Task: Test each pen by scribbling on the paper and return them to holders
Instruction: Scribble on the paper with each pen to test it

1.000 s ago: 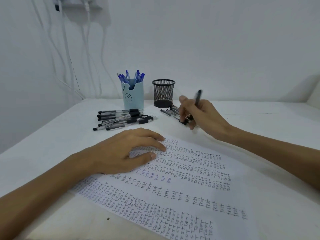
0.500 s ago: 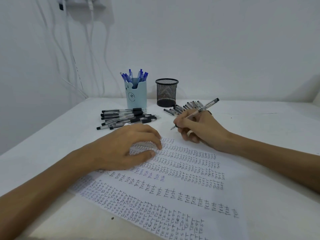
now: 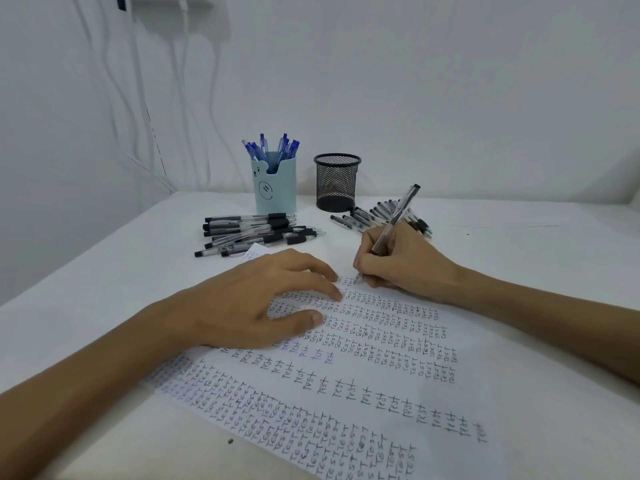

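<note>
the white table (image 3: 519, 244) carries everything. the paper (image 3: 346, 393) lies on its near middle part, turned a little, and it is covered with rows of the small word "test", mostly in black and a few in blue.

the left hand (image 3: 256, 303) rests on the far left part of the paper. its fingers are spread and relaxed, they hold nothing and only lie on the sheet. the right hand (image 3: 412, 265) is at the far edge of the paper, with fingers and thumb curled tightly around one pen (image 3: 394, 220).

beyond the paper stand two holders side by side: the light blue holder (image 3: 275, 192) with a drawn face, filled with blue pens (image 3: 273, 148), and to the right of it the black mesh holder (image 3: 336, 183).

between the paper and the light blue holder lies a heap of black pens (image 3: 256, 233). a second heap (image 3: 363, 216) lies between the paper and the mesh holder, just behind the right hand.

the held pen is tilted away from the person, and its tip touches the far edge of the paper, near the left fingertips.
</note>
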`<state>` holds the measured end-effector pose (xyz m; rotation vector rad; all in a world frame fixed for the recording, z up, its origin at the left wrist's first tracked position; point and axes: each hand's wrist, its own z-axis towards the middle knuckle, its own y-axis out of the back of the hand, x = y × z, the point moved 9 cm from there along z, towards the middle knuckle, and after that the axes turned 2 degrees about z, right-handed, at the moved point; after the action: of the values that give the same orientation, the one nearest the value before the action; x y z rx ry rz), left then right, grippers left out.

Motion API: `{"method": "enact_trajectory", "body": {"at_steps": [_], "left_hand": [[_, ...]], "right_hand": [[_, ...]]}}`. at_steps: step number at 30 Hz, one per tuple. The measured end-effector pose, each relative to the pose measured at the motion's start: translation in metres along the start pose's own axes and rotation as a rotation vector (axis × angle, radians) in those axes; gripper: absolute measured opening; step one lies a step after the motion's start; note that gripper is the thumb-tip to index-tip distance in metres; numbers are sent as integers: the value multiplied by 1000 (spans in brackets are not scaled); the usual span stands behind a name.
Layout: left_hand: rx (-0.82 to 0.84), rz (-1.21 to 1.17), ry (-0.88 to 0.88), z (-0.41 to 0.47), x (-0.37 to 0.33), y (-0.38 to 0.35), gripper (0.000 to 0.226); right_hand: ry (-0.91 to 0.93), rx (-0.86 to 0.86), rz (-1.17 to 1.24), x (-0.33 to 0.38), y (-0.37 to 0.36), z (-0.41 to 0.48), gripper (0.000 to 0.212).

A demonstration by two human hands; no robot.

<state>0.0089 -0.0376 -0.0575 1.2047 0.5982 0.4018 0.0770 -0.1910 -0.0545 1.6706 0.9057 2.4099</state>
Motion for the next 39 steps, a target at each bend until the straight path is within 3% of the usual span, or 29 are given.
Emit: {"method": "enact_trajectory", "body": {"at_steps": [39], "left_hand": [[28,-4,14,0,2,0,36]], "right_hand": [[-7,-33,-74,-2,1,-1,16]]}}
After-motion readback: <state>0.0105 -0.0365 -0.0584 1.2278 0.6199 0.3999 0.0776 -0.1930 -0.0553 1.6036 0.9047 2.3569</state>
